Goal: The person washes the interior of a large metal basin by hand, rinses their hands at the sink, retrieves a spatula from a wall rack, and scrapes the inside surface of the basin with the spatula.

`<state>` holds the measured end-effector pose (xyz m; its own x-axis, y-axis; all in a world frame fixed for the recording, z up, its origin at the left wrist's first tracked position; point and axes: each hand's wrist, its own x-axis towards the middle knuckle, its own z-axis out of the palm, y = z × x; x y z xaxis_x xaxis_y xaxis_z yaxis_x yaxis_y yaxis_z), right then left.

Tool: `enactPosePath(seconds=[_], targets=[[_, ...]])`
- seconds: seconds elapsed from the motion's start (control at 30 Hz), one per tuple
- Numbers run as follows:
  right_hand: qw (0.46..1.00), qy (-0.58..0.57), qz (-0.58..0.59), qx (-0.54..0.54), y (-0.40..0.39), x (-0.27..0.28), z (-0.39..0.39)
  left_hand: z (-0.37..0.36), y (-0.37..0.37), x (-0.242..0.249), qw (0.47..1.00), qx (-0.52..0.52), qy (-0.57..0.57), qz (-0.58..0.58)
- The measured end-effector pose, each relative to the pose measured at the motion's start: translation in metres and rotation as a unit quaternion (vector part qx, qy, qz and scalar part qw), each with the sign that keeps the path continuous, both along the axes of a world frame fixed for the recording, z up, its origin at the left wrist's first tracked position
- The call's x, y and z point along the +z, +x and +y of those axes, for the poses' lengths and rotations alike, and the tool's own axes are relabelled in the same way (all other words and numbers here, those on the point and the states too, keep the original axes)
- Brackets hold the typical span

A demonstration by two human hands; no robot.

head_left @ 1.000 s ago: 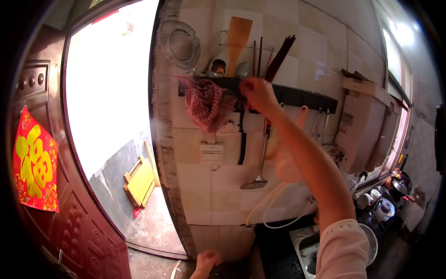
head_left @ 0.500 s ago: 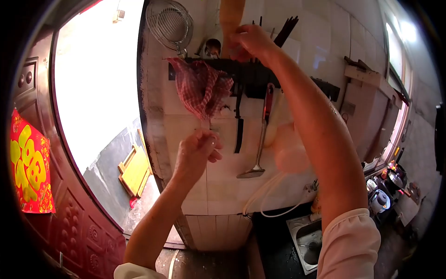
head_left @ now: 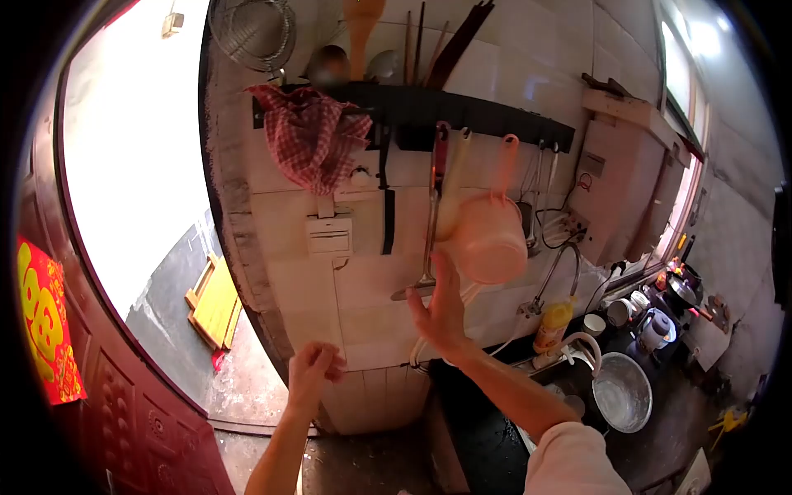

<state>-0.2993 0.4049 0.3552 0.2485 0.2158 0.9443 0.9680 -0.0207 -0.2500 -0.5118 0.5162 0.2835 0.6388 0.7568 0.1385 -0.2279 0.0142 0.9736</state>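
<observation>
My right hand is raised before the tiled wall, thumb and fingers apart, holding nothing. Its fingertips overlap the flat head of a hanging metal turner and come close beneath a pink dipper. Lower and to the left, my left hand has its fingers curled in, with no object showing in it. A black rack carries the turner and dipper, plus a black-handled knife and a red checked cloth. Behind it stand a wooden spatula, a ladle and several chopsticks.
A wire strainer hangs at the upper left. On the right, a black counter holds a metal basin, a yellow bottle and a kettle. A red door stands by the bright doorway on the left.
My right hand has come down from beside the wooden spatula to the turner's head. My left hand has dropped lower. The view has shifted, showing more of the counter.
</observation>
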Motion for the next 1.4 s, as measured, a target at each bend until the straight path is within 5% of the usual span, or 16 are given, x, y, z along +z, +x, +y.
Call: enactPosePath(seconds=[0.03,0.23,0.57,0.67,0.73,0.8,0.93,1.07,1.17,1.3,1.4], targets=[[0.999,0.004,-0.007,-0.041,0.006,-0.010,0.003,-0.001,0.000,-0.017,1.000,-0.004,-0.010,0.014],[0.946,-0.058,0.288,0.136,0.061,-0.024,0.045,-0.034,0.006,-0.064,0.997,-0.021,-0.054,0.042],[0.929,0.013,0.266,0.257,0.003,0.011,-0.004,-0.089,0.010,-0.087,0.989,-0.050,-0.118,0.068],[0.926,-0.097,0.248,0.267,-0.020,-0.009,-0.057,-0.132,0.015,-0.072,0.999,-0.028,-0.014,0.042],[0.904,-0.190,0.270,0.273,-0.032,-0.028,-0.102,-0.163,0.009,-0.042,0.961,0.003,0.272,0.054],[0.913,-0.233,0.267,0.204,-0.037,-0.063,-0.140,-0.193,0.014,-0.016,0.873,0.034,0.487,-0.021],[0.941,-0.235,0.196,0.146,-0.038,-0.131,-0.240,-0.255,0.048,-0.003,0.753,-0.057,0.650,-0.090],[0.842,-0.523,0.130,0.029,-0.035,-0.183,-0.355,-0.321,0.097,-0.048,0.668,-0.185,0.721,0.014],[0.848,-0.495,0.188,-0.023,-0.040,-0.186,-0.443,-0.387,0.109,-0.067,0.636,-0.360,0.662,0.168],[0.816,-0.536,0.211,-0.054,-0.031,-0.173,-0.546,-0.474,0.130,-0.094,0.688,-0.382,0.616,0.035],[0.874,-0.450,0.107,-0.149,-0.015,-0.170,-0.613,-0.514,0.143,-0.105,0.708,-0.410,0.559,0.139]])
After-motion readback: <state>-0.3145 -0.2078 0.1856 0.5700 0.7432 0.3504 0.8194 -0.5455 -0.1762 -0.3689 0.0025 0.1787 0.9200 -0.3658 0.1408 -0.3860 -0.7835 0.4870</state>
